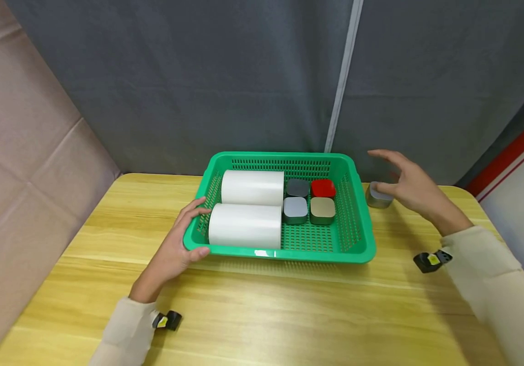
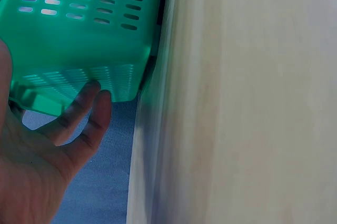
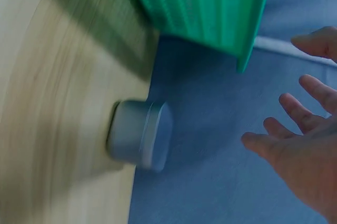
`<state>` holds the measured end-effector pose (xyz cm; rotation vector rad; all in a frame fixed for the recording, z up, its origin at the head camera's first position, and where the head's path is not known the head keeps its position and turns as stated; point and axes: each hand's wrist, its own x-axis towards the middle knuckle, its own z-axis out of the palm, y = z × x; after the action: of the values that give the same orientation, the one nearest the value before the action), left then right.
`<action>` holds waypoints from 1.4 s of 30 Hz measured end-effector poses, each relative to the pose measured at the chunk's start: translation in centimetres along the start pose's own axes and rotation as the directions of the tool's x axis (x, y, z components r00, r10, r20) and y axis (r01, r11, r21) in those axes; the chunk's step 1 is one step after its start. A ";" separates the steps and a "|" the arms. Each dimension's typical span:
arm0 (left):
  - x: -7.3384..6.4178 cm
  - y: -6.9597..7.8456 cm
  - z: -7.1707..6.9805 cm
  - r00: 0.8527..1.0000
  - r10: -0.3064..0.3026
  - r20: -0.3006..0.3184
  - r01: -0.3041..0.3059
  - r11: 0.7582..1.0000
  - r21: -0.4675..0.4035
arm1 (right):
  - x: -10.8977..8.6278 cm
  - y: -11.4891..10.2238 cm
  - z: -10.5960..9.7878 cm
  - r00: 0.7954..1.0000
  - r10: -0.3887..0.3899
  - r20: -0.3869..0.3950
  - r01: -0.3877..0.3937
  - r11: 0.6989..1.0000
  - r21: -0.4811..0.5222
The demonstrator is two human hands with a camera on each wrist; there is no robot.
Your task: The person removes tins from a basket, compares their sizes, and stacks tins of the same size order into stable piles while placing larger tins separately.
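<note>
A green plastic basket stands on the wooden table. My left hand grips its front-left corner, thumb at the front rim and fingertips over the left rim; in the left wrist view two fingers lie along its outer wall. Inside are two white rolls side by side, then small rounded-square tins: a dark grey one, a red-lidded one, a silver-lidded one and a gold-lidded one. My right hand hovers, fingers spread, near a grey tin right of the basket.
A dark grey curtain with a pale vertical strip hangs behind the table. Light cloth covers the left side, and a red-and-white panel stands at the right. Each sleeve carries a small black camera.
</note>
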<state>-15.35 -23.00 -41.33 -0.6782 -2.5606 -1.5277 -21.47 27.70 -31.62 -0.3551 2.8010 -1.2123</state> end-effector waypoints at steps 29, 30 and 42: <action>0.0 0.0 0.1 1.000 0.004 -0.005 -0.004 1.000 0.005 | 0.8 -4.7 6.4 0.970 -0.214 0.113 0.212 0.977 0.028; 0.0 0.0 0.1 1.000 0.003 -0.005 -0.003 1.000 0.004 | 0.9 -4.8 6.5 0.971 -0.205 0.123 0.203 0.979 0.025; 0.0 0.0 0.1 1.000 0.004 -0.003 -0.004 1.000 -0.002 | 2.1 -5.4 8.1 0.975 -0.151 0.163 0.167 0.982 -0.089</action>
<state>-15.31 -22.94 -41.41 -0.6810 -2.5544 -1.5295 -21.31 17.87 -33.20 -0.6633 2.7487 -1.0203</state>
